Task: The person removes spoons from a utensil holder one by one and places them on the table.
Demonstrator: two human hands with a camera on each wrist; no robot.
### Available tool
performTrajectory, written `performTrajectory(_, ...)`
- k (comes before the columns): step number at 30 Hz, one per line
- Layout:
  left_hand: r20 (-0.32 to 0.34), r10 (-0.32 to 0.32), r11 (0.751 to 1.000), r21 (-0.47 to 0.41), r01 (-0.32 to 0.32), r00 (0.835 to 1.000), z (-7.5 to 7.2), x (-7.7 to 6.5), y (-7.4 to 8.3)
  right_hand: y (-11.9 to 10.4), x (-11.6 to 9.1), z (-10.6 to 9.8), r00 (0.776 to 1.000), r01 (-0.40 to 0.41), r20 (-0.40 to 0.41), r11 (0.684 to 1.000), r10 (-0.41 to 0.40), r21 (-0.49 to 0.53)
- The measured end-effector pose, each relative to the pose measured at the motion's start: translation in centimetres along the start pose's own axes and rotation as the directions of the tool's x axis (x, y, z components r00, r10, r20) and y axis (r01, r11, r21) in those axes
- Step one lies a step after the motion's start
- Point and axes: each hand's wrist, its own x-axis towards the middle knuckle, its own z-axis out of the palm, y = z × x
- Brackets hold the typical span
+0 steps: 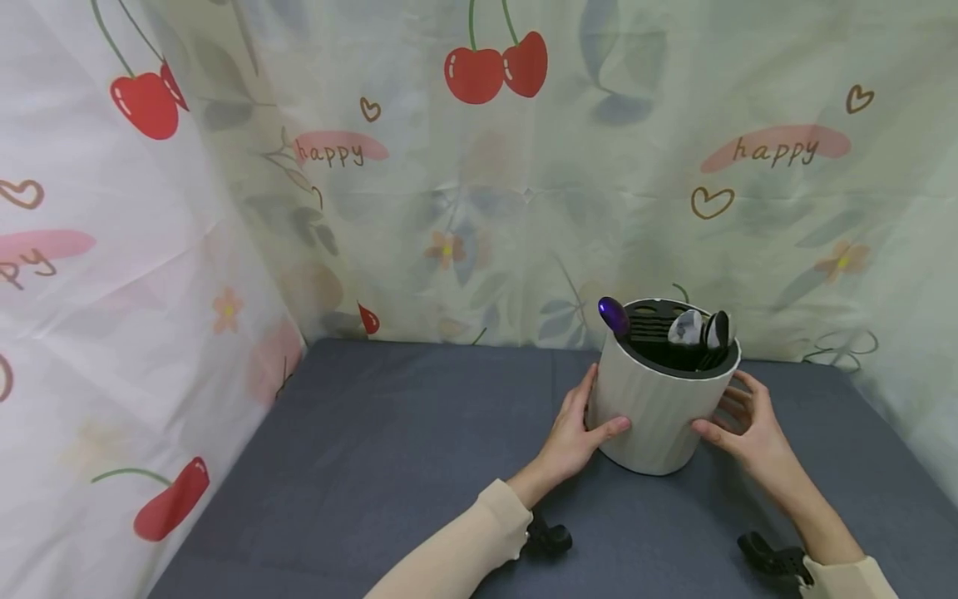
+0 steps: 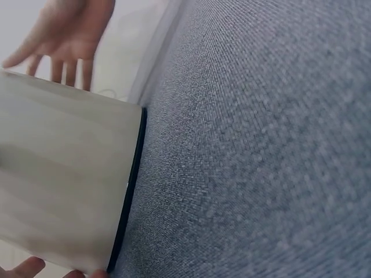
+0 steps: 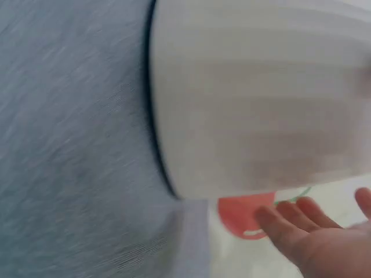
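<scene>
A white, faintly ribbed utensil holder (image 1: 649, 416) with a dark slotted insert stands on the dark grey table in the head view. Out of its top show a glossy purple rounded end (image 1: 614, 316), a silvery spoon-like end (image 1: 685, 328) and a dark shiny rounded end (image 1: 718, 330). My left hand (image 1: 569, 445) holds the holder's left side, thumb across the front. On the other side my right hand (image 1: 756, 433) is spread around the holder, thumb tip at its front. In the right wrist view, the right hand's fingers (image 3: 284, 231) look extended and apart from the wall.
The dark grey cloth-covered table (image 1: 419, 449) stretches left of the holder. A printed curtain (image 1: 524, 208) with cherries and "happy" lettering rises behind, close to the holder. Black straps (image 1: 774, 557) sit at both wrists.
</scene>
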Motion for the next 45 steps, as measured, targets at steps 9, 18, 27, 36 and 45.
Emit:
performTrajectory(9,-0.027,0.029,0.999,-0.029,-0.029,0.999,-0.4,-0.3,0.2,-1.9,-0.8,0.2,0.98,0.143,-0.155,0.981,-0.121,0.134)
performTrajectory(18,-0.048,0.051,0.998,-0.039,-0.053,0.998,-0.8,-0.5,0.4,-2.8,-1.4,1.2,0.937,0.294,-0.269,0.915,-0.221,0.274)
performTrajectory(27,-0.057,0.048,0.997,-0.053,-0.051,0.997,-1.0,-0.3,0.3,-4.0,-1.3,2.7,0.879,0.302,-0.445,0.92,-0.168,0.249)
performTrajectory(36,-0.052,0.05,0.997,-0.057,-0.053,0.997,-1.2,-0.2,0.6,-4.6,-0.9,3.9,0.86,0.393,-0.456,0.869,-0.231,0.3)
performTrajectory(45,-0.054,0.053,0.996,-0.063,-0.056,0.997,-1.1,0.0,0.7,-4.5,-0.8,3.8,0.858,0.375,-0.46,0.892,-0.23,0.252)
